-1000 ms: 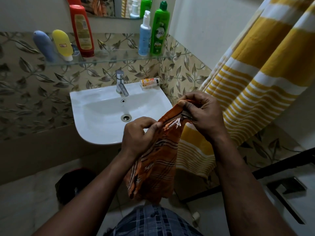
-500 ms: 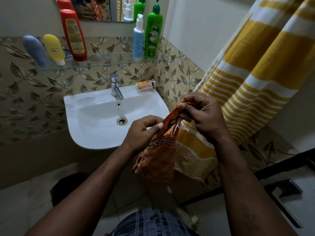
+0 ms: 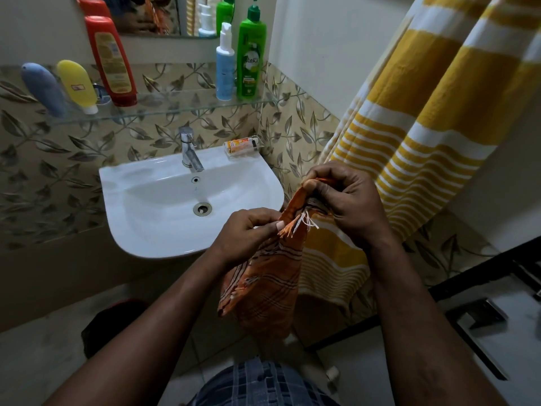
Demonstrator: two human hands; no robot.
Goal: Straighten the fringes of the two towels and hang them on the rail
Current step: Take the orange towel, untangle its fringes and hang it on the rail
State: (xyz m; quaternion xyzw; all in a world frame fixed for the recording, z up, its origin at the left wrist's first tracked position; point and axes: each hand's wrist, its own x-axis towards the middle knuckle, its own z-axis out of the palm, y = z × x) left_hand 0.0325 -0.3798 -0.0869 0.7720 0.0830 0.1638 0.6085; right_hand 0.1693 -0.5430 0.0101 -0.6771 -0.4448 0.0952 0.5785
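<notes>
An orange checked towel (image 3: 266,282) hangs bunched between my hands in front of the sink. My right hand (image 3: 345,203) grips its upper edge, fingers curled over the cloth. My left hand (image 3: 248,232) pinches the cloth just below, beside a tuft of white and orange fringe threads (image 3: 301,222) that sticks out between the two hands. A large yellow and white striped towel (image 3: 424,136) hangs down on the right, behind my right arm. No rail is in view.
A white sink (image 3: 146,218) with a tap (image 3: 188,150) is mounted at centre left. Above it a glass shelf (image 3: 164,105) carries several bottles. A small orange packet (image 3: 241,145) lies on the sink's back edge. Dark framing runs along the floor at right.
The fringe tuft now shows clearly between my hands. The bunched towel hangs a little longer below them. Both hands keep their hold, and the view has shifted slightly.
</notes>
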